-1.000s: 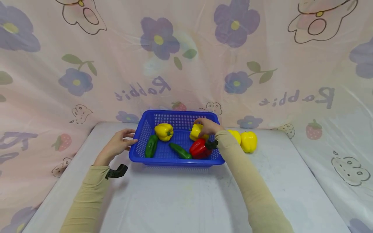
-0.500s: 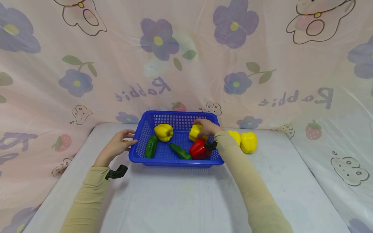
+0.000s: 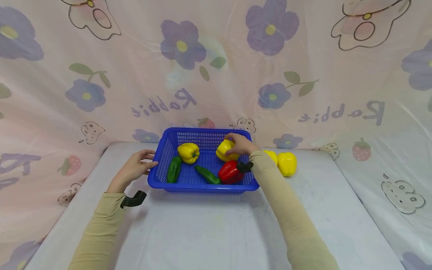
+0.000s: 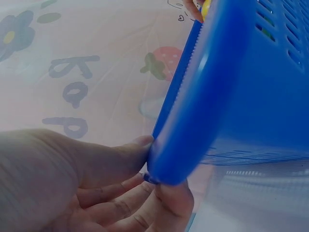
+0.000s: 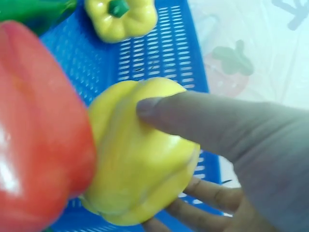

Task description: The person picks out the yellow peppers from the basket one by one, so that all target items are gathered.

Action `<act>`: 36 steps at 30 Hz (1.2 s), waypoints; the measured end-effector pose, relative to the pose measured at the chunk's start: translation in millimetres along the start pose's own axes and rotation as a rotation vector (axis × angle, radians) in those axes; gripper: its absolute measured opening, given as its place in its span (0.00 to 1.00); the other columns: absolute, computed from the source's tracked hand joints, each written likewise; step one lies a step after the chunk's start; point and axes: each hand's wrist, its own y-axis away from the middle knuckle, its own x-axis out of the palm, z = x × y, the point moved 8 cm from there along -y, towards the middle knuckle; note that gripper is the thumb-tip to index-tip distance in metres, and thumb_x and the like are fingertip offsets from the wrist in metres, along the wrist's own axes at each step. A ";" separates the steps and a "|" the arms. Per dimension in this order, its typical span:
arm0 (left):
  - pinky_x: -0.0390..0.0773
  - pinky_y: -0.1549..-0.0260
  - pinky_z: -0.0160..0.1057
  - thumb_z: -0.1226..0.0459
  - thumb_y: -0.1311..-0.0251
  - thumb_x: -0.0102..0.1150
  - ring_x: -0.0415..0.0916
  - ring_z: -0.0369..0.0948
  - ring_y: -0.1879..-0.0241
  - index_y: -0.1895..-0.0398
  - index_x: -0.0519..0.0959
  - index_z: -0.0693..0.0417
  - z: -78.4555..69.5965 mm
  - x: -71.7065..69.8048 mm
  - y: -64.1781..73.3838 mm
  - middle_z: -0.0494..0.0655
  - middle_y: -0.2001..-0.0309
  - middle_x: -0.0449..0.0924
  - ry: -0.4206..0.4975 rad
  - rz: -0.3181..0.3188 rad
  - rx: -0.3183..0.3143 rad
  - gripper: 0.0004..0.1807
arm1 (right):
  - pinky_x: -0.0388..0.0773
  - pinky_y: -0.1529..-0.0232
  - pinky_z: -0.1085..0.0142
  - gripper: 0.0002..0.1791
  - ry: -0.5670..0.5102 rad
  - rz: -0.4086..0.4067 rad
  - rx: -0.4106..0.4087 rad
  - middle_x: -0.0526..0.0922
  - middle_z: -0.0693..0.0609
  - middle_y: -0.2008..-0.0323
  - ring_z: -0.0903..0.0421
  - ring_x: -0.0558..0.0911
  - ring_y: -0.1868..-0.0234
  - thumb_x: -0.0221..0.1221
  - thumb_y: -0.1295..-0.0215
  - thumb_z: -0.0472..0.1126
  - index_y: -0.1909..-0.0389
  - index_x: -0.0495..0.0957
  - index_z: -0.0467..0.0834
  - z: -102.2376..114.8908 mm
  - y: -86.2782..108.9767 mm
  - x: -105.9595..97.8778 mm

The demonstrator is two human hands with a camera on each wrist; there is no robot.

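Observation:
A blue plastic basket stands on the white table. My left hand holds its left rim; in the left wrist view the thumb lies on one side of the rim and the fingers on the other. Inside the basket's right part, my right hand grips a yellow bell pepper, thumb on top and fingers round the far side. Beside that pepper sits a red bell pepper. Another yellow bell pepper and two green peppers, one upright and one slanting, lie farther left in the basket.
Outside the basket on the right, a yellow bell pepper rests on the table, with another yellow pepper partly behind my right sleeve. A patterned curtain hangs behind the table.
My right hand has raised the yellow bell pepper slightly, and more of it shows now. The left hand keeps its place at the basket's rim.

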 end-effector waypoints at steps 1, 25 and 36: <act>0.82 0.61 0.46 0.67 0.33 0.54 0.77 0.55 0.53 0.33 0.57 0.70 0.0 -0.2 0.3 0.71 0.41 0.65 -0.001 -0.001 0.001 0.30 | 0.73 0.44 0.54 0.34 -0.010 -0.012 -0.003 0.74 0.43 0.44 0.46 0.74 0.47 0.70 0.46 0.40 0.38 0.69 0.44 0.9 0.8 -2.1; 0.82 0.62 0.45 0.66 0.32 0.54 0.77 0.54 0.54 0.33 0.57 0.70 5.4 2.1 -0.1 0.71 0.41 0.65 -0.002 0.007 0.004 0.30 | 0.71 0.43 0.47 0.38 -0.366 -0.129 -0.050 0.64 0.39 0.37 0.40 0.66 0.40 0.67 0.41 0.44 0.32 0.61 0.43 -6.7 42.2 -37.1; 0.83 0.63 0.43 0.68 0.32 0.53 0.78 0.54 0.55 0.33 0.57 0.70 0.9 -0.1 -1.8 0.71 0.41 0.65 0.000 0.008 0.019 0.29 | 0.72 0.43 0.49 0.38 -0.577 -0.141 -0.001 0.64 0.39 0.39 0.41 0.71 0.43 0.65 0.39 0.44 0.31 0.59 0.46 -16.1 70.3 -55.0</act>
